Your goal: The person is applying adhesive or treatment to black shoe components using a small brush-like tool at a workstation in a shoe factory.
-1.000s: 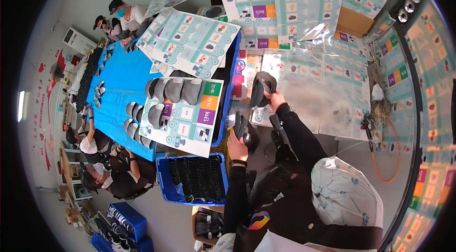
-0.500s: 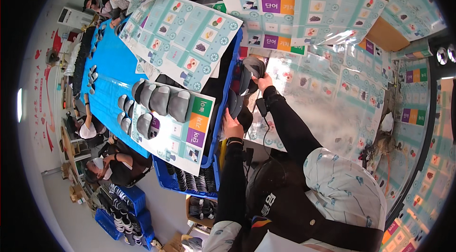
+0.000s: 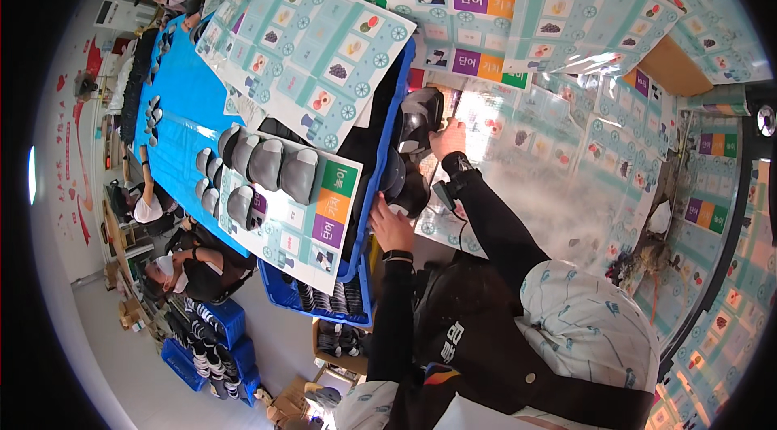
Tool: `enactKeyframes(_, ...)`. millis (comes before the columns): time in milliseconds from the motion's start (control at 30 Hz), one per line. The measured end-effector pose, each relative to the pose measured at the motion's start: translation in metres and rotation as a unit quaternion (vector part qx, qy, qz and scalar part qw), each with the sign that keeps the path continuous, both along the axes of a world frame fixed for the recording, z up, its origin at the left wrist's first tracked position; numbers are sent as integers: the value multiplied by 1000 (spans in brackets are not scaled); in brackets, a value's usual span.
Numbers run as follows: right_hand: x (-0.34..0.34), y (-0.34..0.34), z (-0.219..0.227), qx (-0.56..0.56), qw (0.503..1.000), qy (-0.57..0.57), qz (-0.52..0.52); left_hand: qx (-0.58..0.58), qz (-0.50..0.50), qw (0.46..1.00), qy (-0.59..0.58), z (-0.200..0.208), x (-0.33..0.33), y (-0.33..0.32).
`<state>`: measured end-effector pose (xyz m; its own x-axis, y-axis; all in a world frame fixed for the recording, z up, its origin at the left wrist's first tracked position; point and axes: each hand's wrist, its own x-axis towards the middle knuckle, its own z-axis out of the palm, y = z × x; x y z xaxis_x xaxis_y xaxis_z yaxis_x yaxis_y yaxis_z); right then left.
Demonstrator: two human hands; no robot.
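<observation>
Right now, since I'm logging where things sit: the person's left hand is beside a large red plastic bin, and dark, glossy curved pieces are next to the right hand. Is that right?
Not quite: in the head view, the large plastic bin beside the person's left hand is blue, not red. The rest stands: dark, glossy curved pieces are next to the right hand.

Just left of the right hand's (image 3: 450, 139) fingers, a stack of dark curved pieces (image 3: 419, 117) blocks the way. Right of them, the sheet-covered worktop (image 3: 550, 187) offers open room. Beside the left hand's (image 3: 393, 227) fingertips runs a blue crate's rim (image 3: 397, 98); beyond, a printed board (image 3: 301, 223).
</observation>
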<state>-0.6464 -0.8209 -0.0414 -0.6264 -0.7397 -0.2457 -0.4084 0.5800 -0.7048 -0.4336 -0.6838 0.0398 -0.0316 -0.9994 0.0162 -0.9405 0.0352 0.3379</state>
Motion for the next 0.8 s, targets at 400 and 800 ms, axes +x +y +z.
enactKeyframes(400, 48, 83, 28, 38, 933, 20, 358, 215, 76, 962, 148, -17, 151, 118)
enactKeyframes(800, 49, 150, 83, 87, 881, -138, 445, 306, 103, 860, 395, 23, 132, 138)
